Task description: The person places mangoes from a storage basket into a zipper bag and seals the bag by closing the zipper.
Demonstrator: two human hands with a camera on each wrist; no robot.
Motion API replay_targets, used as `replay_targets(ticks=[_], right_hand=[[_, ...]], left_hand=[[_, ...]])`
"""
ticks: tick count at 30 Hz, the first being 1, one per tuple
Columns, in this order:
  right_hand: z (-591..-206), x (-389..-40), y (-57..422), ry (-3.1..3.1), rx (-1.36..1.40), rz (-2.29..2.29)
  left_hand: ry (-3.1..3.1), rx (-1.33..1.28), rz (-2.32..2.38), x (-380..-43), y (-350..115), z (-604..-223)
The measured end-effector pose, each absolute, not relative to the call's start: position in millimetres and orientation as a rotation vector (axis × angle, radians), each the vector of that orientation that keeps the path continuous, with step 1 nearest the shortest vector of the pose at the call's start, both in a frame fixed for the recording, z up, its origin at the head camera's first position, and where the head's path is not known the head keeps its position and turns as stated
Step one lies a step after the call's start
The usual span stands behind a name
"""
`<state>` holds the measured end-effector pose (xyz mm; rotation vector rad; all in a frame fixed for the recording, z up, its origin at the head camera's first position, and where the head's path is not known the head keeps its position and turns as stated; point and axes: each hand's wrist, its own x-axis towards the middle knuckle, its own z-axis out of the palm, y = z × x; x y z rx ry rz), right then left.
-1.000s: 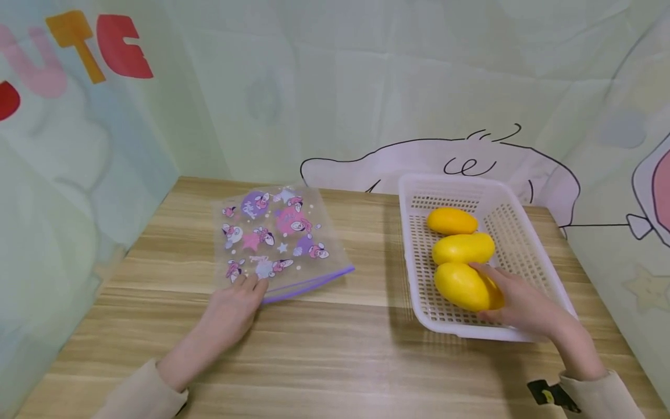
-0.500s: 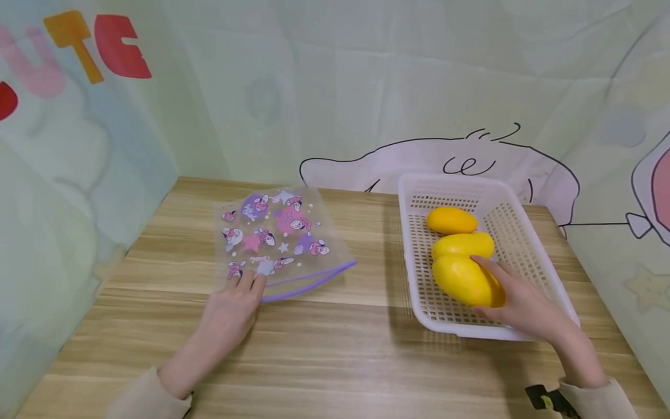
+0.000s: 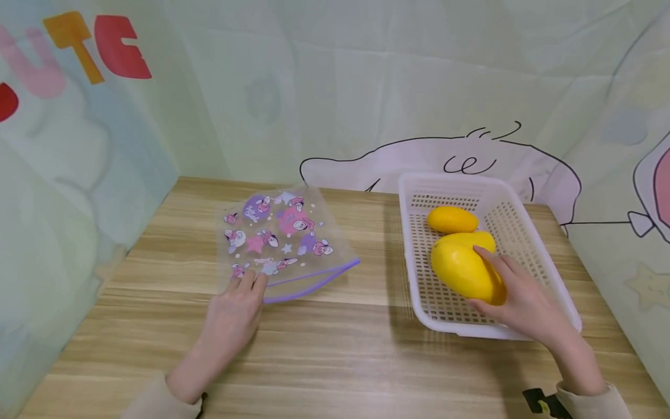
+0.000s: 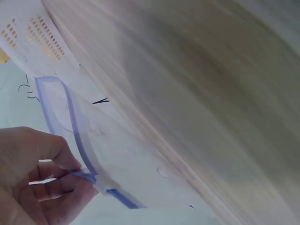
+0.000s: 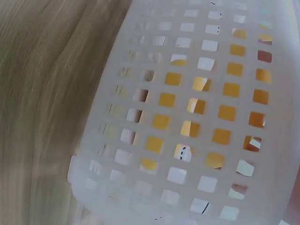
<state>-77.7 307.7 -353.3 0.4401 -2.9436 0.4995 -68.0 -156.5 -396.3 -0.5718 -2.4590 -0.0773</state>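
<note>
Soft, even, bright light fills the head view; the basket [image 3: 515, 233] casts a faint shadow leftward on the tabletop [image 3: 335, 361]. Both wrist views are washed-out and blurred.

In the head view, the held mango [image 3: 463, 270] covers most of the second mango [image 3: 473, 238] behind it, and the right hand [image 3: 518, 299] hides the held mango's near end, so the palm contact cannot be seen. In the left wrist view, the left hand [image 4: 40, 180] is cut off by the left and bottom edges, the table [image 4: 211, 93] is motion-blurred, and the zip bag [image 4: 93, 140] shows only its purple-edged corner. In the right wrist view, the basket wall [image 5: 197, 122] fills the frame, the mangoes appear only as orange patches through its holes, and the right hand itself is out of frame.
</note>
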Motion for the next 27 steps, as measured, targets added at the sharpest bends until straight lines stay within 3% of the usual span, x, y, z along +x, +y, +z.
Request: replay_targets(ticks=[27], right_hand=[[-337.7, -57.4, 267.6, -2.748, 0.489, 0.515]], left_hand=[[-2.446, -0.392, -0.159, -65.8, -152.6, -394.6]])
